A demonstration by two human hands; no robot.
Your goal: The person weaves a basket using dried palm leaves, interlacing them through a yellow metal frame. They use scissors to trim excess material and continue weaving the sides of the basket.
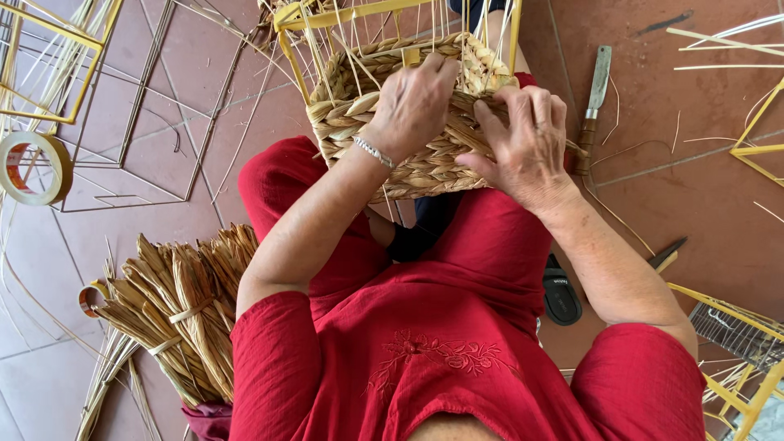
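A half-woven basket [425,167] of braided straw-coloured rope rests on my lap, built on a yellow wire frame [343,15] with thin upright strands. My left hand [412,102], with a silver bracelet at the wrist, presses on the basket's upper braided rows, fingers curled over the weave. My right hand [527,135] pinches a braided strand at the basket's right side. Both hands touch the weave close together. I wear red clothes.
A tied bundle of dried straw [175,314] lies on the tiled floor at the left. A tape roll [37,167] and bare wire frames [122,106] lie far left. A knife [594,94] lies right of the basket. A black sandal [561,296] and more yellow frames [735,327] are at the right.
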